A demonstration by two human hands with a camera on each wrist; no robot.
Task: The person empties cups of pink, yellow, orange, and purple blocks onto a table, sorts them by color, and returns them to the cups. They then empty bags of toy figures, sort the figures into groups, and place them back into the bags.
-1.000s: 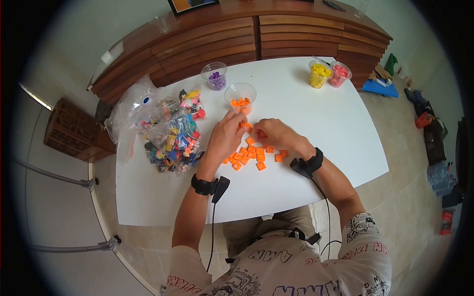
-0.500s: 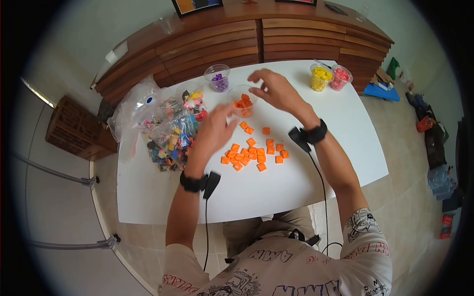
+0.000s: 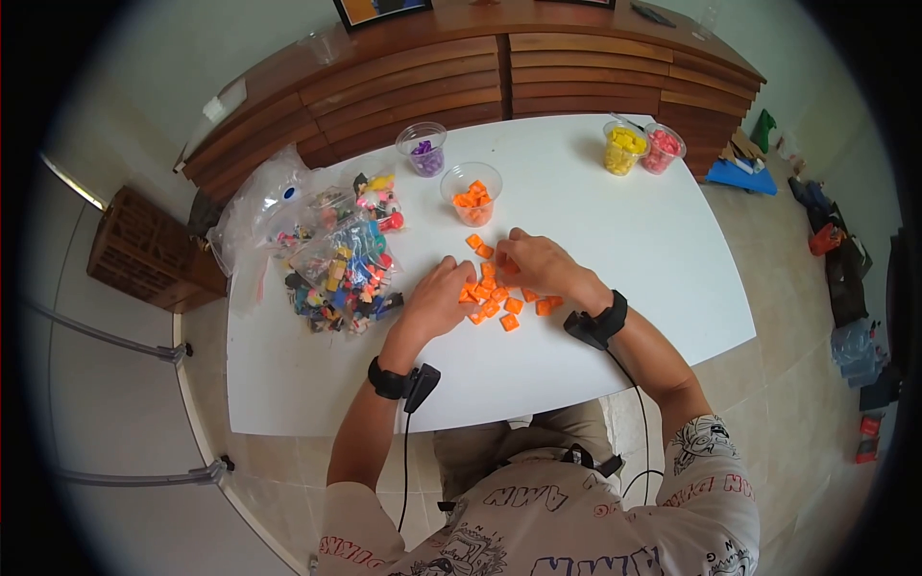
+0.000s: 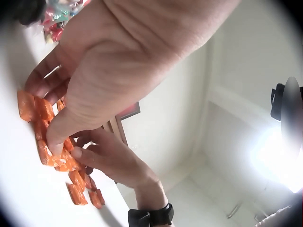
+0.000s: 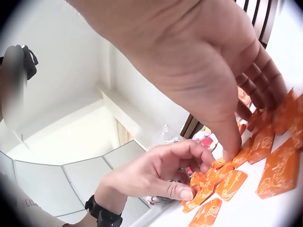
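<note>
A loose cluster of small orange wrapped candies (image 3: 490,305) lies on the white table. At its left side my left hand (image 3: 440,300) bends its fingers and thumb round several candies (image 4: 57,158). My right hand (image 3: 538,264) reaches into the far right side, thumb and fingers curled about other candies (image 5: 258,142); its fingertips are partly hidden in the head view. The two hands face each other across the cluster. Just beyond them stands a clear plastic cup (image 3: 471,219) with orange candies inside.
A cup of purple pieces (image 3: 423,158) stands at the back. Cups of yellow pieces (image 3: 624,154) and pink pieces (image 3: 663,152) stand at the back right. Clear bags of colourful small figures (image 3: 346,264) cover the left side. A wooden cabinet (image 3: 413,86) borders the far edge.
Both hands held candies near the cup, then spread apart around it. They have since come back to the cluster, and the cup holds more orange candies than a second ago.
</note>
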